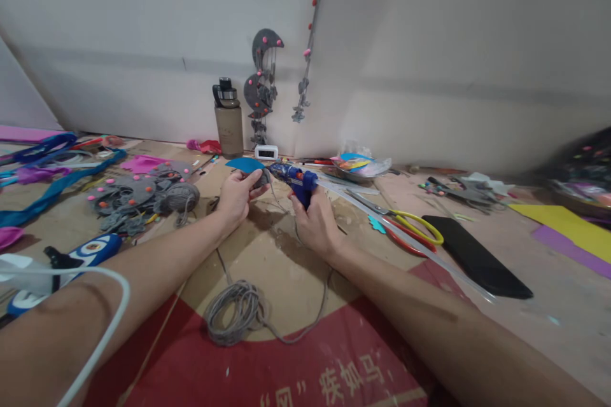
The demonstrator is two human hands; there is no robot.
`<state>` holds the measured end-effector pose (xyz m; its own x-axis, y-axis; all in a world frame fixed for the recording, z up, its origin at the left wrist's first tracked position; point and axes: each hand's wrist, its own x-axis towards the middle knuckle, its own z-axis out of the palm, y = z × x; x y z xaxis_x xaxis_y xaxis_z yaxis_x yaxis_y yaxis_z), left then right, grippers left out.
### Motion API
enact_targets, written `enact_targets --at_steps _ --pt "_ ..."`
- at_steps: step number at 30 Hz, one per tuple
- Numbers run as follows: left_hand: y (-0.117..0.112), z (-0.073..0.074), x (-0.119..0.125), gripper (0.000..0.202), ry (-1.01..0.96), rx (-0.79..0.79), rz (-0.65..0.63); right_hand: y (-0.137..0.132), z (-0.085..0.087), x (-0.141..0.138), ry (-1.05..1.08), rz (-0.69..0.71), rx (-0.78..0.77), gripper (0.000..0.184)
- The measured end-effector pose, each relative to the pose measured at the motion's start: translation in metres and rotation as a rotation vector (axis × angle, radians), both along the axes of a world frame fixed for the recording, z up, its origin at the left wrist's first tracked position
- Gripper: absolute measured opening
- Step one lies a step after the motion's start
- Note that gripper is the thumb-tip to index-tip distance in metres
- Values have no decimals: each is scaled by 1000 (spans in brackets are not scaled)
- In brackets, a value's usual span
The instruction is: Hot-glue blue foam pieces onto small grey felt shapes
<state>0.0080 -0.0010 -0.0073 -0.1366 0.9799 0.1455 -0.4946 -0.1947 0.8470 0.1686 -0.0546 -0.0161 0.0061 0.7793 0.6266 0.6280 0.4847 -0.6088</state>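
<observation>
In the middle of the head view, my left hand [237,200] pinches a blue felt piece [245,165] with some grey material under its fingertips. My right hand [317,219] is wrapped round the handle of a blue glue gun [301,183]. The gun's nozzle points left, close to the fingers of my left hand; whether it touches the piece I cannot tell. A grey yarn strand hangs between the hands. Below them lies a loose coil of grey yarn [233,311] on the cardboard. A long clear glue stick [410,236] lies behind my right hand, beside scissors [414,227] with yellow and red handles.
Grey felt shapes with pink and orange pompoms [136,194] and a yarn ball [184,197] lie left. A bottle [230,121] and small white clock [266,152] stand by the wall. A black phone-like slab [475,257] lies right. A white cable [121,305] crosses my left forearm.
</observation>
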Motion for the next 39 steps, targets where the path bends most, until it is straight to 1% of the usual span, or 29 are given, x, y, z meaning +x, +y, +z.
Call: enact_targets --at_steps 7,12,17,21,24,27,33,39 --pt "-1 0 0 19 17 38 -12 -1 2 -1 -19 -18 -34 35" --pt "-1 0 0 21 30 24 -13 0 2 0 -3 -25 -9 35" --pt "1 -1 -1 17 3 4 4 -3 4 -1 0 -7 5 36" --pt "0 0 0 18 2 12 -2 -5 6 -2 -17 2 -25 36" --pt "0 -1 0 20 12 13 -2 -3 4 -1 -22 -13 -37 36" --pt "0 -1 0 20 20 14 -7 -1 3 -1 -7 -27 -13 36" --pt "2 -1 -1 17 -6 -3 3 -3 3 0 -37 -2 -4 35" --pt "-1 0 0 23 19 10 -9 -1 -1 1 -29 -27 -17 35"
